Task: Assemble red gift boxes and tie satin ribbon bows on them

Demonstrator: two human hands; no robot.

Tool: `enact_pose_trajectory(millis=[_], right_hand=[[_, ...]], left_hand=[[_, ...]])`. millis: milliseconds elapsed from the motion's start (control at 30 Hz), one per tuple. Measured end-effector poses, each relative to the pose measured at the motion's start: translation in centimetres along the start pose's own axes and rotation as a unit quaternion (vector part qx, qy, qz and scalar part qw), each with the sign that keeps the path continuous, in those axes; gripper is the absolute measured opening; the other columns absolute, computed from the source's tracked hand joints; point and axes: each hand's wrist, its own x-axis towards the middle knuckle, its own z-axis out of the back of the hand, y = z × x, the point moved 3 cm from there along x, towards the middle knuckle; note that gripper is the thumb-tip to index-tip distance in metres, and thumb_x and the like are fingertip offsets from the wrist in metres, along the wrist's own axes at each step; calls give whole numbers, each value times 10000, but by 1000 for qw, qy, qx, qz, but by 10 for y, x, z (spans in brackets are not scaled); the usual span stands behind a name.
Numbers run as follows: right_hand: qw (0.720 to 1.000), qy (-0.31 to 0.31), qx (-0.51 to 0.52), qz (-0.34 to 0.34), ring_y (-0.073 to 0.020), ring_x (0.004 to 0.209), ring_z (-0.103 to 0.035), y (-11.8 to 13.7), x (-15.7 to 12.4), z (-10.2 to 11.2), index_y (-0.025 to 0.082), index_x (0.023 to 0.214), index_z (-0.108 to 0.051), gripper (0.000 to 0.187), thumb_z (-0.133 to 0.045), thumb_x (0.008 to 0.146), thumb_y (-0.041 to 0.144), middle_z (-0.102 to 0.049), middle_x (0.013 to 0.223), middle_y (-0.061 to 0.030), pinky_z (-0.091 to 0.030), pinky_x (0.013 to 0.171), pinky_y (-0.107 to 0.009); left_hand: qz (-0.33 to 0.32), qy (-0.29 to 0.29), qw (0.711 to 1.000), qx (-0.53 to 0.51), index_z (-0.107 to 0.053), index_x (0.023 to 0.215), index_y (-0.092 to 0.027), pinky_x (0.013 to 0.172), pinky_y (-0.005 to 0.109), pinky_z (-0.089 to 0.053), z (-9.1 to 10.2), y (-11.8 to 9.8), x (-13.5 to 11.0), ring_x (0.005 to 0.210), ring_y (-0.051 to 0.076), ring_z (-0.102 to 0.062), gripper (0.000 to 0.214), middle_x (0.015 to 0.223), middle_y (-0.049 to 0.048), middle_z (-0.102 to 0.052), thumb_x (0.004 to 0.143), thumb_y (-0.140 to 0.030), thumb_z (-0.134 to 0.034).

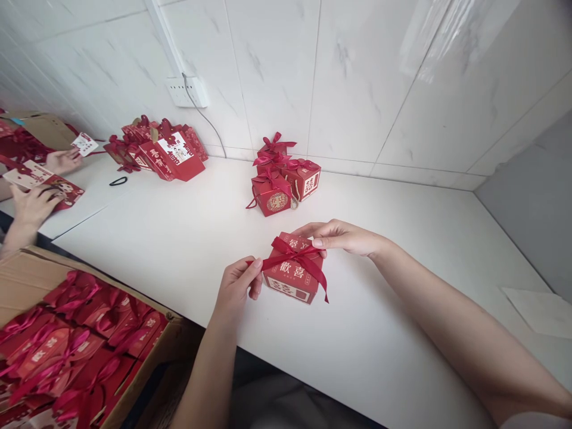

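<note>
A red gift box (286,280) with pale Chinese characters sits on the white table in front of me, a dark red ribbon (292,255) tied in a bow on its top. My left hand (239,283) pinches the ribbon's left end between thumb and fingers, just off the box's left side. At the box's upper right, my right hand (342,237) has its thumb on the ribbon near the top edge. The other fingers of that hand go behind the box and are partly hidden.
Several finished-looking red boxes (272,196) with bows stand near the tiled wall. Left of them lie flat red cartons (172,155) and a black loop (118,181). An open cardboard box (134,286) of beribboned boxes stands at lower left. A co-worker's hands (33,205) handle a carton. Paper (538,310) lies right.
</note>
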Motion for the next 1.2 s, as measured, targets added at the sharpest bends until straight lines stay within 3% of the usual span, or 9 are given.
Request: enact_pose_trajectory(millis=[433,767,1000,1200], right_hand=[[1000,-16,-8,9,-259,1162,-578,-5,1,2,156,693,-719,356,-662,878,455,-567,1356,-92,-484,955,-388],[1000,-15,3,3,-256,1165,-581,-8,2,0,179,904,-763,294,-640,892,446,-567,1366,-87,-487,932,-375],[999,-12,35,11,-250,1139,-600,-4,4,-7,153,759,-643,305,-661,885,430,-607,1327,-104,-466,954,-400],[999,1,24,22,-233,1128,-604,-2,5,-10,171,870,-686,257,-659,886,427,-611,1320,-94,-477,946,-382]], left_hand=[[-68,-28,992,102,-495,581,-172,498,241,-335,1,-5,-2,459,85,-418,407,476,-26,-474,922,-387,-553],[-20,5,998,53,-496,557,-173,486,246,-337,1,0,-3,440,88,-417,426,470,-20,-476,896,-419,-575],[-21,21,1000,-9,-522,557,-161,463,240,-322,3,3,-1,444,83,-422,446,496,-14,-485,880,-464,-572],[-16,24,999,14,-511,598,-173,456,232,-309,4,3,2,421,79,-386,414,461,-34,-465,829,-490,-643]])
